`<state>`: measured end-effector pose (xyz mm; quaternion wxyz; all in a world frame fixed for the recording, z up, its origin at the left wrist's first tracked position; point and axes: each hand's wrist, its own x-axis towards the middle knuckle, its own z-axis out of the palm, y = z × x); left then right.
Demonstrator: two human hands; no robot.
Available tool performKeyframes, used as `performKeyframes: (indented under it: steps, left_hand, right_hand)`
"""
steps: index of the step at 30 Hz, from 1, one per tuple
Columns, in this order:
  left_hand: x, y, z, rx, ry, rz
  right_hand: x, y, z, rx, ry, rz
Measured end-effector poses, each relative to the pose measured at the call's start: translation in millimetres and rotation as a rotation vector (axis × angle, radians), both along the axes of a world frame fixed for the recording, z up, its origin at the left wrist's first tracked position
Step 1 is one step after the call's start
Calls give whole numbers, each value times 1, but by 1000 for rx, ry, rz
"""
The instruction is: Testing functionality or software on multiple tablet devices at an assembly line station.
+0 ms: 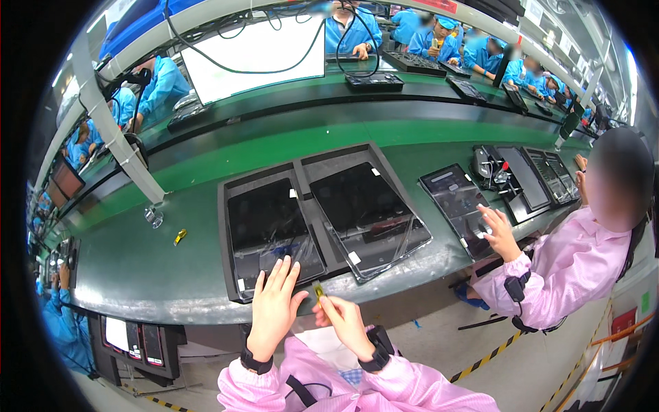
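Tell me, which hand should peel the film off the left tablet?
Probably the right hand. It already pinches a small yellow tab at the near edge of the left tablet, while the left hand lies flat on that tablet, well placed to steady it.

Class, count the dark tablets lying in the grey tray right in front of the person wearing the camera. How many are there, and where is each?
2. One tablet lies in the tray's left slot under the left hand; the other tablet fills the right slot. None seems hidden.

Electronics factory, green conveyor line (206,147), smocked workers (573,264)
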<state>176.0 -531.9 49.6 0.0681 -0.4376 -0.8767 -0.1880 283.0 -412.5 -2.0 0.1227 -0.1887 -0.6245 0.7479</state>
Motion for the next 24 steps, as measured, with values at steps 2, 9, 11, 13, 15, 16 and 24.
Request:
performKeyframes:
  steps: [2, 9, 11, 13, 15, 16, 24]
  left_hand:
    - [0, 0, -3, 28, 10, 5]
    - [-3, -1, -15, 152, 16, 16]
    - [-4, -2, -16, 164, 15, 12]
    - [-7, -2, -15, 168, 14, 9]
    - [-13, -2, -14, 164, -38, 15]
    - [-19, -1, -14, 178, -49, 8]
    - [-120, 11, -20, 143, -21, 14]
  right_hand:
    - [22, 0, 3, -21, -18, 12]
    - [31, 109, 21, 956, 172, -452]
    - [7, 137, 26, 1093, 228, -419]
    - [-19, 151, 27, 1281, 317, -352]
    - [-37, 152, 24, 1322, 298, -316]
    - [-42, 152, 23, 1331, 298, -330]
    - [-139, 152, 14, 1385, 242, -410]
